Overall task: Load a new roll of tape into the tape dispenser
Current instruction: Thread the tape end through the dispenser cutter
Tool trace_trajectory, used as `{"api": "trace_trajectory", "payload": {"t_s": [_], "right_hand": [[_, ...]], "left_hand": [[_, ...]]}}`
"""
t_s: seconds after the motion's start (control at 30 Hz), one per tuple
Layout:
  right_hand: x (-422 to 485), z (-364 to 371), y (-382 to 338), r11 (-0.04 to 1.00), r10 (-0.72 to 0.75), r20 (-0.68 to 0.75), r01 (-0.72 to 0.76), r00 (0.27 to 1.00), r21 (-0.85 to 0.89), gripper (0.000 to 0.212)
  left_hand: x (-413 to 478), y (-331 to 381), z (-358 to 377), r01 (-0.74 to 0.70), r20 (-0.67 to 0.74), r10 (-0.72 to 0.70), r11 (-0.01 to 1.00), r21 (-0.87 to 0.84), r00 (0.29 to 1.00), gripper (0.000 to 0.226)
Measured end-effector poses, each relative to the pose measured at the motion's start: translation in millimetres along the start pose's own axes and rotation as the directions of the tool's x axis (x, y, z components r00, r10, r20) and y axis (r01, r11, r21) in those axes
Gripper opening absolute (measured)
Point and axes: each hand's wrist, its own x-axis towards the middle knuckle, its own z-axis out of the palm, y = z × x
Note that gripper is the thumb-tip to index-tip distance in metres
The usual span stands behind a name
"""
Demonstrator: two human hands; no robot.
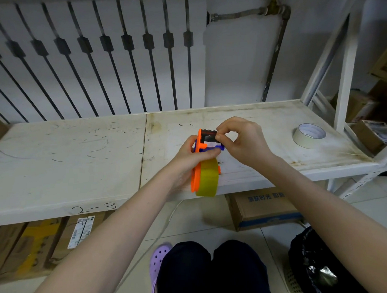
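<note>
In the head view, the left hand [188, 155] is covering much of the orange tape dispenser [197, 179], so its handle and the blue inner parts [204, 148] are only partly showing. The hub inside the yellow tape roll [208, 178] is not showing, so how it is seated cannot be told. The person's lap and a purple shoe [158, 261] are being cut off at the bottom edge.

The left grip is wrapping closed around the dispenser body, thumb lying across it just above the yellow roll, holding it in the air over the front edge of the white worktop [67, 155]. The right hand [242, 140] is pinching narrowly, thumb and forefinger tips meeting at the right end of the dark serrated blade [209, 132] at the dispenser's top; whether a tape end is lying between those fingertips is too small to make out.

A second, pale tape roll [309, 135] is lying flat on the worktop, well apart to the right. Under the worktop a cardboard box [262, 209] with blue print is sitting on the floor, closed, its contents hidden. A black bag [317, 262] is showing at lower right, partly behind the right forearm.
</note>
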Motion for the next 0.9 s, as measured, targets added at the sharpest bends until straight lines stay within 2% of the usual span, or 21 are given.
{"api": "trace_trajectory", "payload": {"t_s": [0.07, 0.2, 0.33, 0.5, 0.8, 0.9], "right_hand": [[0, -1, 0, 1.000, 0.012, -0.001, -0.012, 1.000, -0.016, 0.004], [-1, -1, -5, 0.992, -0.010, 0.032, 0.014, 0.999, -0.124, 0.008], [-1, -5, -10, 0.976, -0.060, 0.053, 0.069, 0.997, -0.205, 0.009], [1, -9, -11, 0.960, -0.064, 0.080, 0.083, 0.995, -0.266, 0.012], [-1, -7, -7, 0.950, -0.108, 0.019, 0.109, 0.994, -0.293, 0.013], [0, -7, -10, 0.933, -0.159, 0.030, 0.160, 0.987, -0.321, 0.012]], "left_hand": [[-4, 6, 0, 0.045, 0.018, -0.043, 0.993, -0.109, 0.999, 0.029], [-2, 12, 1, 0.137, -0.042, -0.148, 0.971, -0.196, 0.988, 0.041], [-2, 16, 6, 0.094, -0.046, -0.102, 0.985, -0.145, 0.994, 0.030], [-1, 12, 5, 0.044, -0.041, -0.046, 0.997, -0.068, 0.998, 0.041], [-4, 10, 6, -0.002, 0.018, 0.003, 0.996, -0.088, 1.000, 0.036], [-5, 12, 5, 0.006, 0.027, -0.002, 0.992, -0.128, 1.000, 0.033]]}}
